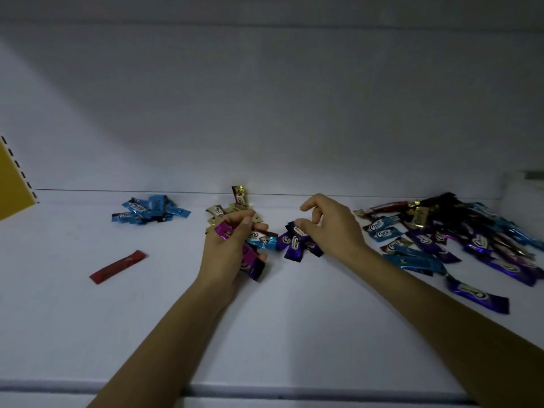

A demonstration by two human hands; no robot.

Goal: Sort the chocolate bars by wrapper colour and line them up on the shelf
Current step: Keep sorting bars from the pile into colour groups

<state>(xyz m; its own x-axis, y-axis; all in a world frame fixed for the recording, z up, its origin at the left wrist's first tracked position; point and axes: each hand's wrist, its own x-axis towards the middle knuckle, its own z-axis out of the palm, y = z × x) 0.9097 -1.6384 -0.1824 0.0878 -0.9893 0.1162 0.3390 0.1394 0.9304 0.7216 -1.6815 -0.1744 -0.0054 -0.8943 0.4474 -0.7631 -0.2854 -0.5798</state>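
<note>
On the white shelf [294, 319], my left hand [229, 248] grips a bunch of chocolate bars, a pink wrapper [224, 230] sticking out at the top and purple ones [253, 265] below. My right hand [329, 228] pinches the end of a purple bar [295, 242] that lies in a small purple cluster. A light-blue bar [262, 241] lies between the hands. A blue pile [150, 212] sits at the back left, a gold pile [232, 208] at the back centre, and one red bar [118, 266] at the left.
A large mixed heap of bars [459, 240] in purple, blue, gold and dark red spreads over the right of the shelf. A yellow upright with slots [13, 184] stands at the far left. The shelf's front lip [265, 391] runs below my arms.
</note>
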